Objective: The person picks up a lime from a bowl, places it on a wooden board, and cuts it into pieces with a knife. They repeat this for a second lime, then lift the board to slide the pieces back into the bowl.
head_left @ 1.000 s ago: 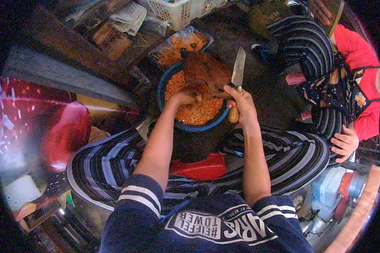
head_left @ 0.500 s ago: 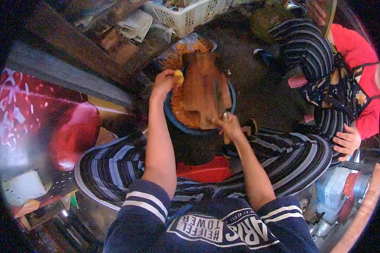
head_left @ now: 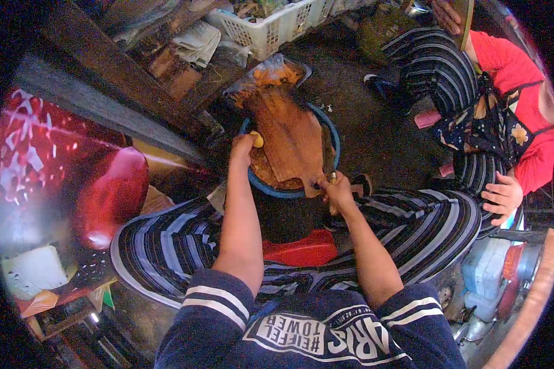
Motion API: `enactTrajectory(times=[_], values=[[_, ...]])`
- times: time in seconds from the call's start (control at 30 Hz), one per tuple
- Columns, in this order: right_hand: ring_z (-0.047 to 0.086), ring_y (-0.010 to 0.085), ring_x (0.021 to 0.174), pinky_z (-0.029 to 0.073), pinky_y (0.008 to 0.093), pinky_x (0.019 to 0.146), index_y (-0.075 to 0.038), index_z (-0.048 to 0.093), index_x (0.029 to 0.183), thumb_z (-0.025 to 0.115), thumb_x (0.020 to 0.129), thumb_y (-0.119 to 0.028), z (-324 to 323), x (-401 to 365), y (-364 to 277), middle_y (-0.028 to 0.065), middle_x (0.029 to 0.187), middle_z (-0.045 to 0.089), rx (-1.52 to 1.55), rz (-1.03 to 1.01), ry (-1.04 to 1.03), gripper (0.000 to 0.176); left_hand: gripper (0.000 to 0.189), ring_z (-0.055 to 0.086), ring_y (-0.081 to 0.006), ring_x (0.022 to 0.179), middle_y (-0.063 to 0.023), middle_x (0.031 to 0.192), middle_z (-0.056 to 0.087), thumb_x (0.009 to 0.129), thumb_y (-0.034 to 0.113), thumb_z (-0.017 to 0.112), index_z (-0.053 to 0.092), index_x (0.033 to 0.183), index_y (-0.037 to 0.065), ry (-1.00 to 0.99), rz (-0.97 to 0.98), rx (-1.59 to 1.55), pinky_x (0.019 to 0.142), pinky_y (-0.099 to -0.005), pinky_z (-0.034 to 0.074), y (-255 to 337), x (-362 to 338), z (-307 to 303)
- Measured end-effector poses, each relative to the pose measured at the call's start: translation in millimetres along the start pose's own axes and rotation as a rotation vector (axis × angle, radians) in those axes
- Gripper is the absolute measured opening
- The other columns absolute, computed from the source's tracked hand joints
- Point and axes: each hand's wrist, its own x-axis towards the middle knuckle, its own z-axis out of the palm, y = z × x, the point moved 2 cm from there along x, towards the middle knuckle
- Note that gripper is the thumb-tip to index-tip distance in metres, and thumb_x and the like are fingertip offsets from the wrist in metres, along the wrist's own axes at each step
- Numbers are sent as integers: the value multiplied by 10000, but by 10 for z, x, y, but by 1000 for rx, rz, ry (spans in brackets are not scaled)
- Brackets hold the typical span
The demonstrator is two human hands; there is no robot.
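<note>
A wooden board [head_left: 289, 138] with an orange-stained surface lies over a blue-rimmed basin [head_left: 337, 138] that holds orange pieces. My left hand [head_left: 244, 146] is closed on a small yellow piece [head_left: 258, 140] at the board's left side. At the board's near end, my right hand [head_left: 337, 189] is closed round a knife's handle [head_left: 333, 178] and touches the board's handle end. The knife's dark blade [head_left: 327, 147] points away along the board's right edge. Beyond the board is a tray [head_left: 298, 71] with a plastic bag and orange material.
Another person [head_left: 505, 55] in red sits at the right, one hand [head_left: 503, 198] on a striped knee. A white basket [head_left: 268, 37] stands at the back. Wooden beams [head_left: 123, 67] run along the left. Something red [head_left: 301, 249] lies between my legs.
The board, blurred before, now shows sharply and rests lower over the basin. My left hand with the yellow piece has moved nearer to me. My right hand has shifted slightly.
</note>
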Motion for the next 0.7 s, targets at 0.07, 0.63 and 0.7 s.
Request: enactTrajectory(times=[0.07, 0.63, 0.7], values=[[458, 108, 406, 389, 254, 325, -37, 466, 924, 607, 775, -65, 5, -101, -83, 39, 630, 535, -21, -34, 26, 207, 170, 504, -168, 665, -48, 772, 567, 717, 174, 638, 600, 790, 25, 23, -38, 74, 558, -323, 385, 363, -366, 39], [553, 419, 648, 446, 475, 561, 46, 474, 892, 457, 834, -230, 317, -363, -601, 258, 680, 563, -590, -339, 204, 282, 232, 545, -170, 607, -74, 702, 581, 648, 78, 694, 567, 832, 15, -12, 354, 391, 568, -305, 445, 1, -518, 678], [555, 418, 637, 447, 478, 555, 47, 489, 874, 457, 836, -233, 383, -342, -641, 257, 662, 560, -591, -367, 207, 285, 270, 523, -163, 558, -50, 655, 544, 654, 70, 694, 533, 867, 30, 49, 368, 285, 515, -296, 438, 3, -612, 699]])
